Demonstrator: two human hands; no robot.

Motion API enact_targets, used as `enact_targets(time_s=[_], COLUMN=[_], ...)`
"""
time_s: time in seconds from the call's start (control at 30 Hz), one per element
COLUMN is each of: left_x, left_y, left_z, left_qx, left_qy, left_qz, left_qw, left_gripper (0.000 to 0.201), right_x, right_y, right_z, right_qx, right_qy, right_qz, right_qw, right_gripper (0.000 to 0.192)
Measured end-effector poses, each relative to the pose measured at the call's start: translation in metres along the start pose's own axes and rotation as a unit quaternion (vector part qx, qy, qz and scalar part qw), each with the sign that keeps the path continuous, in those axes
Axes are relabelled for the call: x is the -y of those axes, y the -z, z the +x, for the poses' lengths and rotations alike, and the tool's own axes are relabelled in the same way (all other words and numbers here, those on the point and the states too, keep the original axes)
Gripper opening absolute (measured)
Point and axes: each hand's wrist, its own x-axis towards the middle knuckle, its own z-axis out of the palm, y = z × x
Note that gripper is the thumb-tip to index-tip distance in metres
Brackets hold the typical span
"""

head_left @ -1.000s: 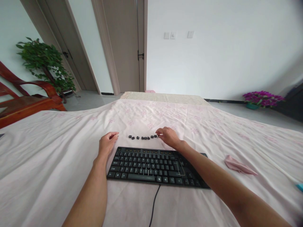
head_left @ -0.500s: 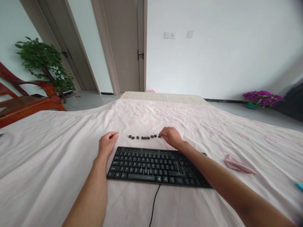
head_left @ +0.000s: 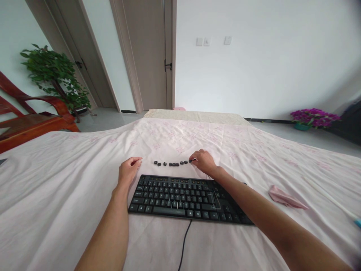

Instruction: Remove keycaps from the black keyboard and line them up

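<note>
My right hand [head_left: 203, 161] is closed in a pinch on a small black keycap [head_left: 191, 161] at the right end of a row of loose keycaps [head_left: 174, 164] on the cloth. To the left of that row rests my left hand [head_left: 129, 168], thumb and fingers drawn together, with nothing visible in them. Below both hands lies a black keyboard [head_left: 172, 195]; pale upright stems show where several keys are off. My right forearm covers its right end. A thin wire loop [head_left: 220, 207] extends over the keyboard below my right wrist; whether my hand holds it is hidden.
A pale pink flowered cloth [head_left: 84, 188] covers the surface, with folds. A pink crumpled cloth [head_left: 286, 197] lies to the right, near a pale stick with a blue end [head_left: 357, 223]. The keyboard's black cable [head_left: 184, 241] runs toward me. A wooden chair [head_left: 42, 113] stands at left.
The keycap at my right fingertips is slightly raised and turned compared with before. My left hand and the keyboard stay in place; the whole view has shifted slightly.
</note>
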Motion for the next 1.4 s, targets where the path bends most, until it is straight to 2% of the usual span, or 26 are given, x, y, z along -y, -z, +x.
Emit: enact_targets(time_s=[0.23,0.43,0.63,0.83,0.97,1.17,1.4], left_x=[-0.001,-0.003,-0.003,-0.001,0.000,-0.003,-0.006], left_y=[0.000,0.000,0.000,0.000,0.000,0.000,0.000], left_z=[-0.001,-0.001,0.000,0.000,0.000,-0.001,-0.002], left_qx=[-0.003,-0.003,-0.005,-0.005,-0.005,-0.010,-0.002], left_qy=[0.000,0.005,0.007,0.003,-0.001,0.007,0.004], left_qz=[0.008,0.004,-0.004,0.000,0.005,-0.004,0.001], left_qw=[1.000,1.000,1.000,1.000,1.000,1.000,1.000], left_gripper=[0.036,0.036,0.035,0.035,0.036,0.038,0.037], right_x=[-0.004,-0.013,-0.020,-0.016,-0.016,-0.017,-0.016], right_y=[-0.010,-0.010,-0.005,-0.002,0.001,0.004,0.001], right_z=[0.001,0.000,0.000,-0.005,-0.009,-0.011,-0.011], right_qx=[-0.007,-0.023,-0.022,-0.006,-0.002,-0.012,0.005], right_qy=[-0.027,-0.022,-0.077,-0.043,-0.027,-0.040,-0.041], right_qz=[0.070,0.125,0.060,0.046,0.046,0.053,0.038], right_qw=[0.997,0.992,0.995,0.998,0.999,0.998,0.998], right_gripper=[0.014,0.025,0.022,0.014,0.017,0.021,0.016])
